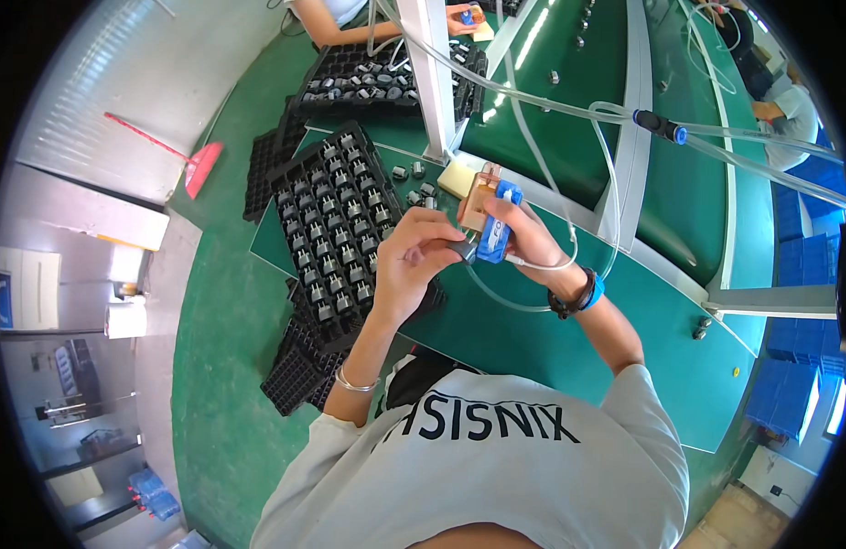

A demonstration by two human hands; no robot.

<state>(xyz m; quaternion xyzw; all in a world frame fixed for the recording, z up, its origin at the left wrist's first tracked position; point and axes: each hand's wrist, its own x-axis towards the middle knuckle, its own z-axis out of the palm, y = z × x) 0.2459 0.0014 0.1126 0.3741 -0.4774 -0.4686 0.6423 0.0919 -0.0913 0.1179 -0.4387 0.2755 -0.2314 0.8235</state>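
My left hand [407, 254] pinches a small dark part [463, 250] between thumb and fingertips. Its end meets the lower side of a blue and amber hand-held device [493, 233]. Wrapped round that device is my right hand [533, 240], the thumb across its top. A thin clear tube runs from the device past my right wrist. Left of my hands lies a black compartment tray [278, 177] filled with rows of small grey-black parts with metal prongs. Just beyond my hands are a pale yellow block [456, 179] and several loose metal parts [428, 190] on the green table.
A white post [429, 78] rises beyond the tray. Clear hoses with a black connector [659, 126] hang across the right. A co-worker's hand [461, 20] holds a similar device behind a second filled tray. Black trays [290, 380] lie lower left; a green conveyor belt [606, 82] runs beyond.
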